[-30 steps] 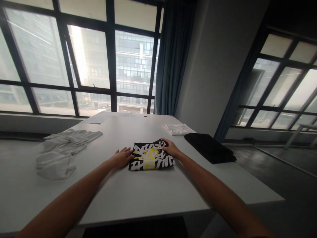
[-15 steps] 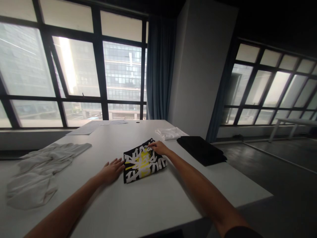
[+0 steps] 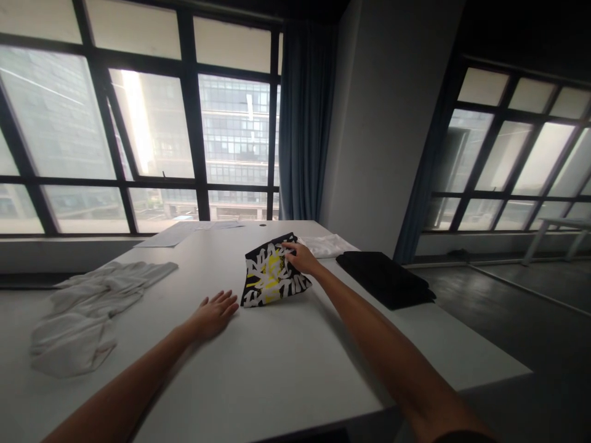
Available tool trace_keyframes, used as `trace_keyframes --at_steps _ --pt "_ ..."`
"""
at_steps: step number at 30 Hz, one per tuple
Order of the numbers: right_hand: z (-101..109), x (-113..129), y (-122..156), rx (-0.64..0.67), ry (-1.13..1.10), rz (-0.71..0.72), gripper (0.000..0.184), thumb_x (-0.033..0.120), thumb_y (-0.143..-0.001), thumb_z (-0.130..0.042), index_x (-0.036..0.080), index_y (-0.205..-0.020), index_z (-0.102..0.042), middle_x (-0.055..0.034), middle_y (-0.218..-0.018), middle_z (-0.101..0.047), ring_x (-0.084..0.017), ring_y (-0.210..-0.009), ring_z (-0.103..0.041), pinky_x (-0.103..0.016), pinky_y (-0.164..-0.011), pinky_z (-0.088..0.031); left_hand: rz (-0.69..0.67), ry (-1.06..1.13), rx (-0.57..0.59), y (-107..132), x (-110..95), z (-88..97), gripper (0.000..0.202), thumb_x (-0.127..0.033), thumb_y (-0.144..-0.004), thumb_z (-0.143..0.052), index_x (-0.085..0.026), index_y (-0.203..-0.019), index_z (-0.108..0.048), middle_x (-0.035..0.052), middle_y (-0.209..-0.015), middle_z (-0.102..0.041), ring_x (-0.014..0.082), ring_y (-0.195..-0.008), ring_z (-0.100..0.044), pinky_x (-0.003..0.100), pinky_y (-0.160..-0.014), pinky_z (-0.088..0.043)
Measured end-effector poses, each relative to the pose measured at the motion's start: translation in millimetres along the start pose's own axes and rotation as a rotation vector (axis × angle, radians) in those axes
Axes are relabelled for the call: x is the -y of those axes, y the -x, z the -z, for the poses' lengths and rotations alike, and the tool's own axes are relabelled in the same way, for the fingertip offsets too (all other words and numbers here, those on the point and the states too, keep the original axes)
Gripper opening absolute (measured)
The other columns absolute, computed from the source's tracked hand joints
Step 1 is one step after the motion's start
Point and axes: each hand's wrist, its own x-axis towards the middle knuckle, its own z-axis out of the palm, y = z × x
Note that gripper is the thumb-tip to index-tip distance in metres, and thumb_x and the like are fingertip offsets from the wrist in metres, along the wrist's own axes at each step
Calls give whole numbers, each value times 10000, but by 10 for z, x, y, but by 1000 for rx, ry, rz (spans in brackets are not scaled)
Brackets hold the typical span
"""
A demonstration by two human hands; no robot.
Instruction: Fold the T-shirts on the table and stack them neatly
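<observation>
Presently, the printed cloth point(image 3: 270, 277) is above the near half of the table point(image 3: 258, 369), tilted with its far edge raised; I cannot tell whether its near edge touches the tabletop. The right hand point(image 3: 303, 258) holds it at the far right corner, thumb and a finger on the printed face; the remaining fingers are hidden, so I cannot tell how they are set. The left hand point(image 3: 213, 315) is palm down just beside the near left corner, fingers slightly spread; contact with the cloth cannot be confirmed.

Beyond the right hand is a folded white cloth point(image 3: 327, 245), partly screened by that hand and the printed cloth. Right of it, a black stack point(image 3: 385, 278) lies near the table's right edge. A crumpled pale cloth point(image 3: 87, 320) occupies the left side, well apart from the left hand; papers point(image 3: 168, 235) lie at the far left.

As to materials, the printed cloth is black, folded to a rough four-sided shape, with bold white lettering and yellow patches. The pale cloth is thin and wrinkled; the black stack is flat and matt. The tabletop is smooth and white.
</observation>
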Motion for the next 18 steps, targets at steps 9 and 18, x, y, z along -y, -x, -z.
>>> trace_keyframes --at_steps 9,18 --pt "8 -141 -469 -73 40 6 536 202 -816 -610 170 -1350 -593 -92 -1407 -565 -245 -1295 -514 -350 -1133 -349 1 -29 7 -3 -19 -29 675 -547 -980 -164 -198 -1533 -334 82 -1619 -207 283 -1503 -144 582 -1179 -155" --pt "468 -537 -1365 -264 -37 -56 485 131 -842 -554 113 -1327 -565 -107 -1405 -567 -209 -1299 -508 -309 -1123 -351 4 -3 23 7 -21 -27 701 -604 -969 -185 -219 -1539 -322 75 -1618 -177 286 -1504 -114 572 -1189 -123"
